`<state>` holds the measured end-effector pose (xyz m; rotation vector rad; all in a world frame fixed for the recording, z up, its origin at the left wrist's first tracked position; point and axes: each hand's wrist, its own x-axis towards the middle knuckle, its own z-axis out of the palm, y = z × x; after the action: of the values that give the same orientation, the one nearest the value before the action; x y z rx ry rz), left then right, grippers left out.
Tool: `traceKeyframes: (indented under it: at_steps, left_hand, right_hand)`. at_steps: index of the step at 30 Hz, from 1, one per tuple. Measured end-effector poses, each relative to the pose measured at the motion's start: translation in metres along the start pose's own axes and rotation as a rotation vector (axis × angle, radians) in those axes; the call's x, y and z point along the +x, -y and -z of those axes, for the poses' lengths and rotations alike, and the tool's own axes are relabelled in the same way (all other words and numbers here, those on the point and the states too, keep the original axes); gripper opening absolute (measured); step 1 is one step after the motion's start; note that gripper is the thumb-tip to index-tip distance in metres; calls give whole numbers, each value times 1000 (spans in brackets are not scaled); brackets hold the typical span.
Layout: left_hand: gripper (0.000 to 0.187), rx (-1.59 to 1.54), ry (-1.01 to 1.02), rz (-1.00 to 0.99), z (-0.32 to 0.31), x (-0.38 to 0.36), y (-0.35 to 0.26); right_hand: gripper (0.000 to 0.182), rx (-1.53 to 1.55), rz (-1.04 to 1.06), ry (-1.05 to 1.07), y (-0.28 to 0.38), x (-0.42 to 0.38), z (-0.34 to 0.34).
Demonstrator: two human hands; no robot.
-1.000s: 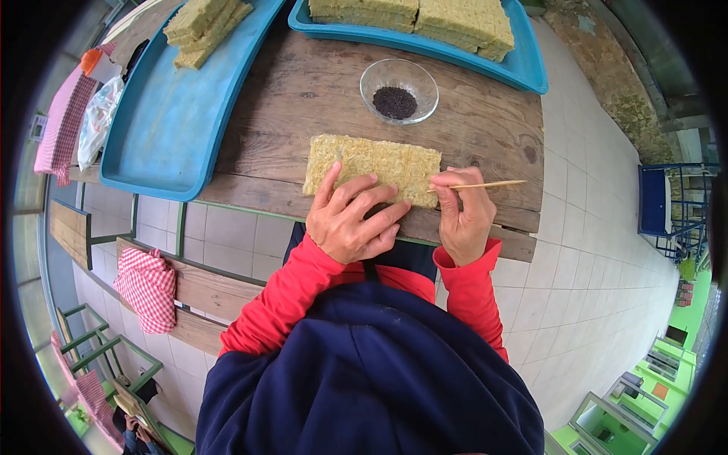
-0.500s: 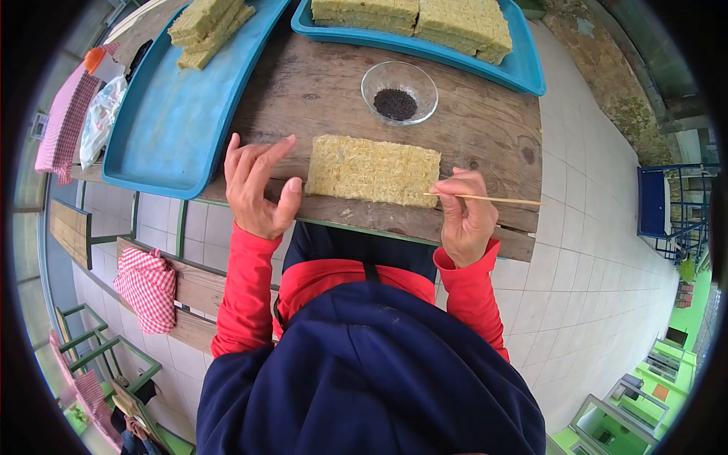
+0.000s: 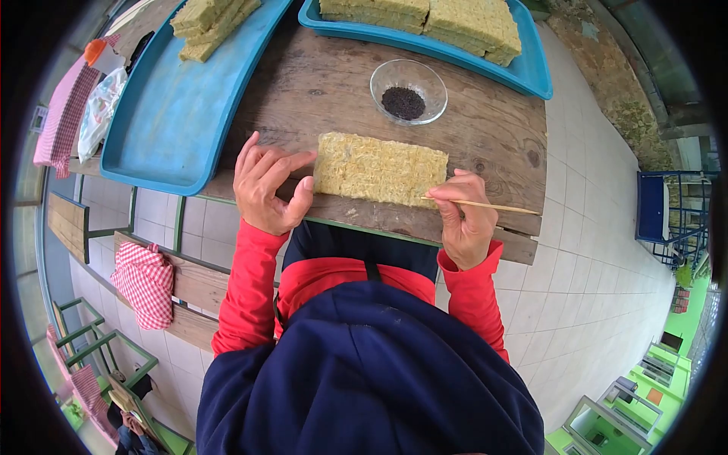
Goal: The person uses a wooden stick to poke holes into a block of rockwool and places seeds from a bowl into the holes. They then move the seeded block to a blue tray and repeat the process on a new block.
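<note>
Slab (image 3: 379, 168) of yellowish, fibrous stuff lies flat near the close edge of the wooden table (image 3: 303, 98), broad face up, between the person's two hands. Its long axis runs left to right across the person's front, roughly along that edge, the right end slightly nearer the body; neither end is marked out as a front. The right hand (image 3: 469, 227) is closed in a pinch around a thin wooden stick (image 3: 508, 207), one tip pointing left at the slab's near right corner; whether it presses into the fibre cannot be told. The left hand (image 3: 265, 186) is loosely open, thumb and fingers apart, nothing seen in its hold, a fingertip right beside the slab's left end, contact unclear. The step in hand looks like fine work with the stick at that corner, and a move from this pose would seem to call for a light, steady pinch, the left hand near enough to brace the slab. Beyond the slab sits a glass bowl (image 3: 431, 85) with small dark grains (image 3: 403, 103) inside. Past the left hand, one blue tray (image 3: 167, 114) bears a few piled slabs (image 3: 212, 26); farther right, another blue tray (image 3: 535, 72) holds stacked slabs (image 3: 474, 30)
</note>
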<state>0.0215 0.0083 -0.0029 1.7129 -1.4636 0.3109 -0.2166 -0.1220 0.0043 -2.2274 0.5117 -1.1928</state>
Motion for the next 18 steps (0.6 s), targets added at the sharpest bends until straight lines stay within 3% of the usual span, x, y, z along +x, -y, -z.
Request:
traceKeyframes:
  at_steps: [11, 18]
  left_hand:
    - [27, 2, 63, -2, 0, 0, -1]
    - [22, 13, 45, -18, 1, 1, -1]
  right_hand:
    - [4, 53, -43, -17, 4, 3, -1]
    - [4, 177, -222, -76, 19, 16, -20]
